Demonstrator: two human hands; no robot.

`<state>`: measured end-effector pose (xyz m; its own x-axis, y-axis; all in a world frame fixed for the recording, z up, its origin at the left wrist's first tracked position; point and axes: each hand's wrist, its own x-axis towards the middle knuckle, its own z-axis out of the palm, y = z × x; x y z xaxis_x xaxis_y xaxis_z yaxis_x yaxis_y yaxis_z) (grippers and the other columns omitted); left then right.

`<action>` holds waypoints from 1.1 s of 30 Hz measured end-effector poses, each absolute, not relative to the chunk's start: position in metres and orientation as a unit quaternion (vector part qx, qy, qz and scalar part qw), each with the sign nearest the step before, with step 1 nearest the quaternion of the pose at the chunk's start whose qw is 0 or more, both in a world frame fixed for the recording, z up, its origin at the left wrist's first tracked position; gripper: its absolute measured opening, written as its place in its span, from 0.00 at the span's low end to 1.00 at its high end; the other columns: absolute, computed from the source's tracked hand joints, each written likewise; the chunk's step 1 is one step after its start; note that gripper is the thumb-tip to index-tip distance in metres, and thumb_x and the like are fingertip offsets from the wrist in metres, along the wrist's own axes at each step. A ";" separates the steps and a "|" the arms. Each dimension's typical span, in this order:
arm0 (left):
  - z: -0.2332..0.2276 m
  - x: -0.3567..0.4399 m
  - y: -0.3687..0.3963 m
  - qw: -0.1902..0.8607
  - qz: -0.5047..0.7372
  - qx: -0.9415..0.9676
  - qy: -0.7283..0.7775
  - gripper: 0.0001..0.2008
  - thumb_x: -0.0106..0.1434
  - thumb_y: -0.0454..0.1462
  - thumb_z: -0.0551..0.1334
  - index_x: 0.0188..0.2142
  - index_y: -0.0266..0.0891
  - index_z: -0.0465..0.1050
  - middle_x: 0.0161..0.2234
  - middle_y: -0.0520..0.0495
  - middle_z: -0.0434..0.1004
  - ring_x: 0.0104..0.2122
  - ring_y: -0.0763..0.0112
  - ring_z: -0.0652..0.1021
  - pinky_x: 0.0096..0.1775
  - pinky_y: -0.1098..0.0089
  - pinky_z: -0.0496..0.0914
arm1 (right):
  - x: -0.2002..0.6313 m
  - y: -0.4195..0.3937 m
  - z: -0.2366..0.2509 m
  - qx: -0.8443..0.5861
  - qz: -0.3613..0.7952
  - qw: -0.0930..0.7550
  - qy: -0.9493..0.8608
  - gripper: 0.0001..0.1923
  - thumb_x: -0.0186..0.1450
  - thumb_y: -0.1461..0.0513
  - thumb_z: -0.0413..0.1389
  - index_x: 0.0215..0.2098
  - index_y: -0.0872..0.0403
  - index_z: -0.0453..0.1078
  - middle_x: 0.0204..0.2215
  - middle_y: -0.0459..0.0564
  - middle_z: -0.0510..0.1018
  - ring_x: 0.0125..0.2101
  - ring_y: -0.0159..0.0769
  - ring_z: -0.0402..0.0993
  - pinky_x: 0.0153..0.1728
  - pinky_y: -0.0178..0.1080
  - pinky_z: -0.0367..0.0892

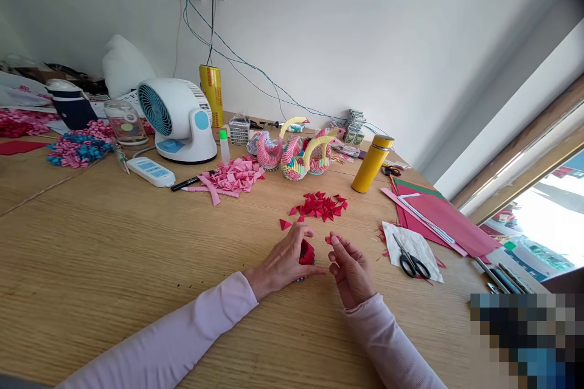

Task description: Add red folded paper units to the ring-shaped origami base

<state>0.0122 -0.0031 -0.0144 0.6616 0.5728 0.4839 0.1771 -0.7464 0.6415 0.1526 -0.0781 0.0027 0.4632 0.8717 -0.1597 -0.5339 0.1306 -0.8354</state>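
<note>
No text, brand or number can be read with certainty. Red lettering is printed down the yellow cylinder point(210, 96) by the wall — too small to be made out. A dark label is borne on the side of the white fan point(176, 106), and faint marks are shown on the blue panel of the flat white device point(151, 171); neither can be deciphered. Print on the stacked small boxes point(354, 126) is likewise seen — but blurred.
</note>
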 end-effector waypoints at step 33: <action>-0.007 -0.025 -0.008 0.358 0.314 0.856 0.204 0.09 0.55 0.34 0.67 0.32 0.38 0.67 0.53 0.41 0.64 0.53 0.61 0.69 0.52 0.61 0.67 | 0.155 -0.077 0.012 -0.496 0.379 0.486 -0.612 0.08 0.56 0.59 0.63 0.35 0.51 0.79 0.31 0.49 0.80 0.26 0.30 0.69 0.22 0.29 0.62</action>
<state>-0.0248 -0.0076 -0.0074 0.7201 0.5731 0.3911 0.1241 -0.6610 0.7401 0.1550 -0.0765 0.0120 -0.0365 0.9752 0.2184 0.2381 0.2207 -0.9458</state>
